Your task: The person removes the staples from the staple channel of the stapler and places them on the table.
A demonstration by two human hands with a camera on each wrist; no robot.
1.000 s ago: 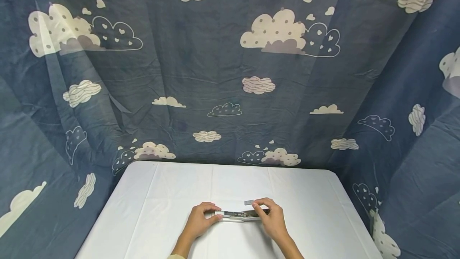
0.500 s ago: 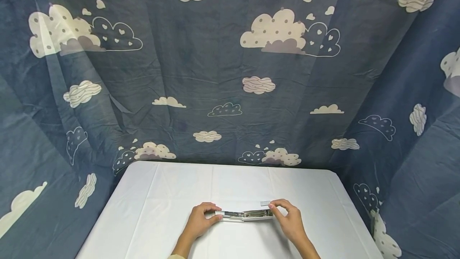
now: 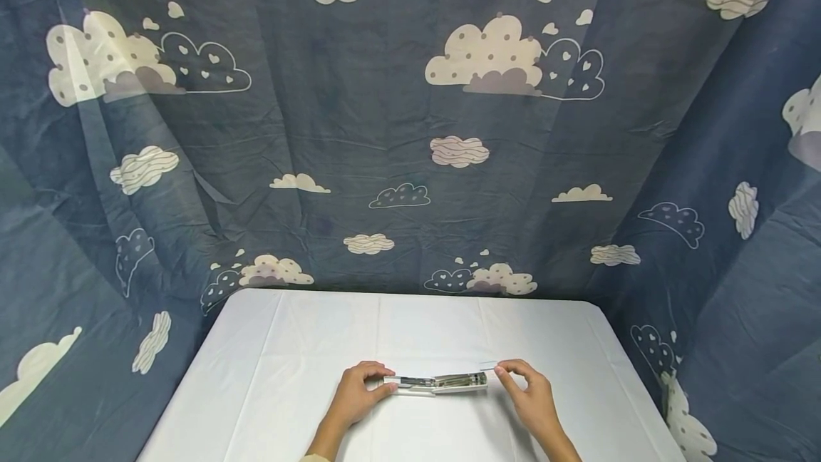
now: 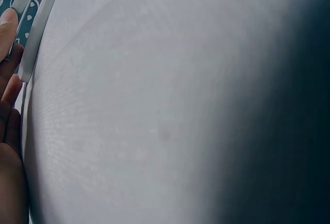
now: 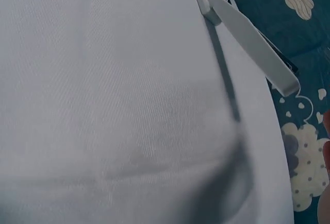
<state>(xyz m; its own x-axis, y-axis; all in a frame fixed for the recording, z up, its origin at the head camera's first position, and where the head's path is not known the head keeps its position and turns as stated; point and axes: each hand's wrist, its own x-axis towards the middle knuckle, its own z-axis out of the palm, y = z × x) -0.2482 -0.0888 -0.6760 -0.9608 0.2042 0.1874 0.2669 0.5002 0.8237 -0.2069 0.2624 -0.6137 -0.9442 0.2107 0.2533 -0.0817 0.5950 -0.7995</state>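
A white stapler (image 3: 457,382) is folded wide apart in the head view, its metal channel facing up. My left hand (image 3: 356,394) grips its left end between thumb and fingers. Beyond the stapler's right end, my right hand (image 3: 531,399) pinches a thin strip of staples (image 3: 488,363), seen nearly edge-on and apart from the stapler. In the left wrist view, part of the stapler (image 4: 35,36) shows beside the left fingers (image 4: 11,87). The right wrist view has the stapler's raised arm (image 5: 255,46), with only a sliver of the right hand (image 5: 325,183) at the edge.
A white-covered table (image 3: 321,334) lies under both hands. Around its back and sides hangs a dark blue curtain (image 3: 398,120) printed with clouds.
The right hand has moved to the right with the staple strip, away from over the stapler, and the strip has turned edge-on. The left hand and the stapler stay put.
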